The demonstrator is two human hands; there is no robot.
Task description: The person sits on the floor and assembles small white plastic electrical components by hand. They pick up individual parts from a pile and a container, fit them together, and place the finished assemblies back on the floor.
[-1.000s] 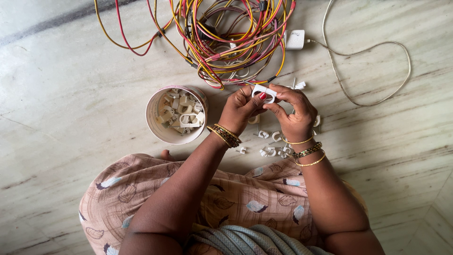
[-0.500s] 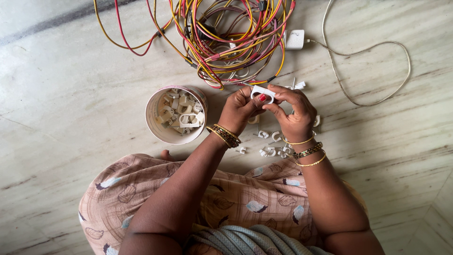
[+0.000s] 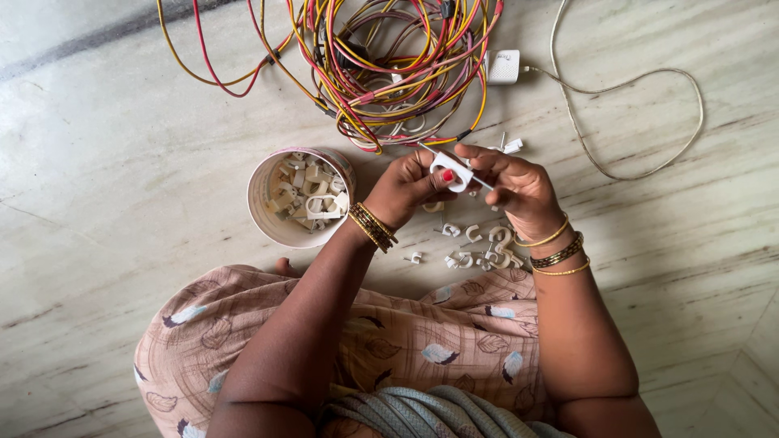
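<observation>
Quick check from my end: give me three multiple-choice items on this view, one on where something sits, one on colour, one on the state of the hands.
1. Where is the round tub of clips?
A. To the left of the left hand
B. Beyond the wire bundle
C. On the person's lap

2. What colours are the tangled wires?
A. Blue and green
B. Red and yellow
C. Black only

3. What is the white cable clip doing?
A. Lying in the tub
B. Pinched between both hands
C. Fixed on a wire

Answers:
1 A: the tub stands on the floor beside the left hand.
2 B: the bundle shows red and yellow strands.
3 B: left hand and right hand both have a grip on it.
</observation>
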